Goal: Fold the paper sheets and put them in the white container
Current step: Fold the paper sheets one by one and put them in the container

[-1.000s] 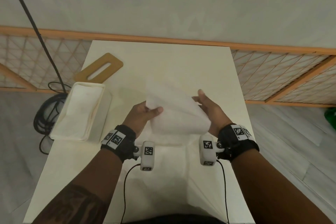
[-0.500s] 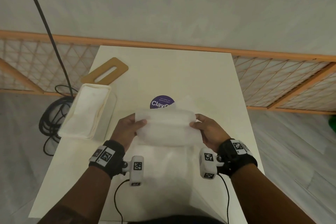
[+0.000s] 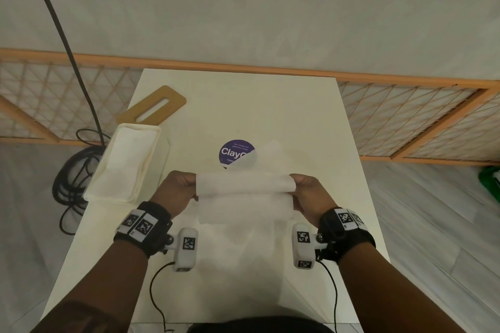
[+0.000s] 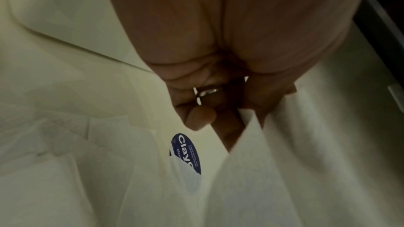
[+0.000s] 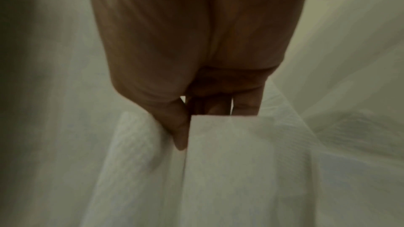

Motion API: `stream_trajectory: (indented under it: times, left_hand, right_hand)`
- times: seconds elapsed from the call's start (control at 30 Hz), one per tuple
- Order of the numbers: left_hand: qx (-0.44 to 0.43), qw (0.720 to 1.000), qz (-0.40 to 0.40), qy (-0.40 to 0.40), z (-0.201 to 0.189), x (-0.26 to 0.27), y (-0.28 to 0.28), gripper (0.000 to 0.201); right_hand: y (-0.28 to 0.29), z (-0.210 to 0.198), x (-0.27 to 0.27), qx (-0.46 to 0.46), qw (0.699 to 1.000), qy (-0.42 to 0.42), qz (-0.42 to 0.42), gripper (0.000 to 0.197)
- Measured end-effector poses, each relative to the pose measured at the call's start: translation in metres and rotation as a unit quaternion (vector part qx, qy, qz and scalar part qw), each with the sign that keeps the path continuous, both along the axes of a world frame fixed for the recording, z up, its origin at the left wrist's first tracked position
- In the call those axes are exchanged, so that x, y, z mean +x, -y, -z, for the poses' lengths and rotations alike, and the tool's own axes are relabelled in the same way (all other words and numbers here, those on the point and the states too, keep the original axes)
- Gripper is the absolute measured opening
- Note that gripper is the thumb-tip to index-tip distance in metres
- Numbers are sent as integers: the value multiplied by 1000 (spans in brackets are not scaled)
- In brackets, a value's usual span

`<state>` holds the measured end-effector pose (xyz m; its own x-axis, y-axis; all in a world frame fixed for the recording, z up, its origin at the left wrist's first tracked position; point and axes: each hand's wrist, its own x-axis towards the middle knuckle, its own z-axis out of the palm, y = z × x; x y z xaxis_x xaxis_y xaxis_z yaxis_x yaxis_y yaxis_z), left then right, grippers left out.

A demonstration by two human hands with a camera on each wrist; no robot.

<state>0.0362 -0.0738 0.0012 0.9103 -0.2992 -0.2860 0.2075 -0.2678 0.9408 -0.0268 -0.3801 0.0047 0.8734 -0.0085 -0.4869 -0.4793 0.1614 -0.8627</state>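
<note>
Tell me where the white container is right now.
In the head view the white container sits at the table's left edge, just left of the left hand, with the wooden lid beyond it.

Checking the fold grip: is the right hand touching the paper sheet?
Touching. The right wrist view shows the right hand pinching the paper sheet, with its thumb on the edge.

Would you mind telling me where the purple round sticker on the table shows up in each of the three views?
Head: the purple sticker lies mid-table, just beyond the paper sheet, partly covered by its raised corner.
Left wrist: the sticker sits low centre, below the left hand.
Right wrist: not in view.
Shared landmark: the paper sheet.
</note>
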Motion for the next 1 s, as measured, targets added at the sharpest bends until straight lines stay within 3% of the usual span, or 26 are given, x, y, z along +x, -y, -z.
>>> stream_trajectory:
  times: [0.07, 0.1, 0.37, 0.43, 0.5, 0.57, 0.67, 0.83, 1.0]
  left_hand:
    - [30, 999, 39, -16, 0, -2, 1, 51]
    - [40, 997, 52, -29, -1, -3, 3, 55]
    - [-104, 978, -48, -176, 13, -10, 2, 29]
    - [-44, 985, -43, -163, 24, -13, -1, 26]
    - [54, 993, -7, -108, 34, -17, -5, 11]
    - [139, 987, 28, -70, 44, -23, -9, 23]
    - [230, 970, 57, -47, 52, -34, -11, 25]
    - [268, 959, 84, -20, 66, -52, -14, 24]
    - [267, 961, 76, -10, 74, -54, -16, 26]
  right_hand:
    - [0, -3, 0, -8, 1000, -8, -4, 23]
    - [-1, -5, 1, -3, 1000, -14, -10, 29]
    - [-1, 7, -1, 70, 992, -100, -27, 42]
    - [-6, 15, -3, 3, 993, -109, -41, 38]
    - [-11, 22, -9, -66, 991, -97, -64, 19]
    - [-15, 29, -17, -102, 987, -94, -83, 19]
    - [-21, 44, -29, -192, 967, -91, -140, 22]
    - [-32, 62, -40, -337, 922, -63, -181, 22]
    - [-37, 69, -35, -384, 904, -54, -178, 21]
